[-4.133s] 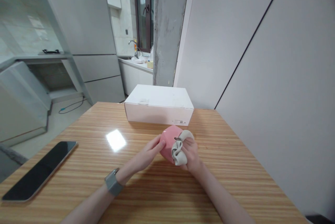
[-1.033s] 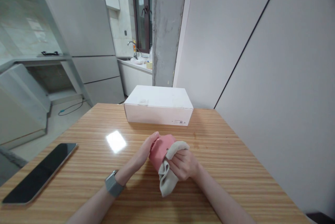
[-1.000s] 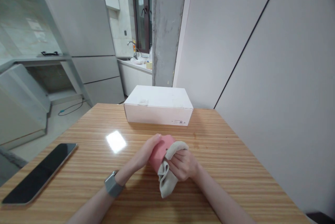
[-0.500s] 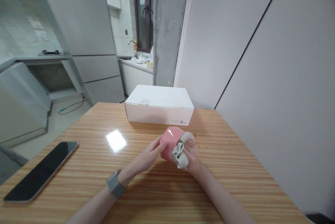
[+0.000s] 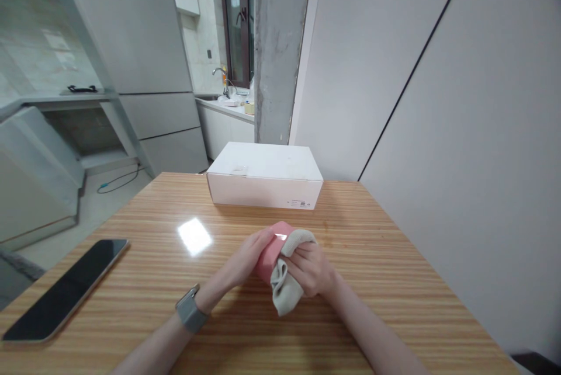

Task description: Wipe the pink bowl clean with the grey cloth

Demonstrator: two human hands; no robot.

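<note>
Above the wooden table (image 5: 368, 281), my left hand (image 5: 246, 259) is closed around the left side of a glossy pink container (image 5: 266, 263). Its exact kind is hard to make out, since hands and cloth cover much of it. My right hand (image 5: 312, 268) grips a light grey cloth (image 5: 287, 293), bunched up and pressed against the container's right side. One end of the cloth hangs down below the fingers.
A white box (image 5: 265, 188) lies across the far part of the table. To the left, a dark phone-like slab (image 5: 65, 290) rests near the edge. A white wall (image 5: 460, 159) rises on the right; a fridge (image 5: 131, 42) stands beyond the table.
The pink container and both hands have shifted slightly left and lower, and the container has turned. My right fingers have curled over the cloth, which now hangs lower.
</note>
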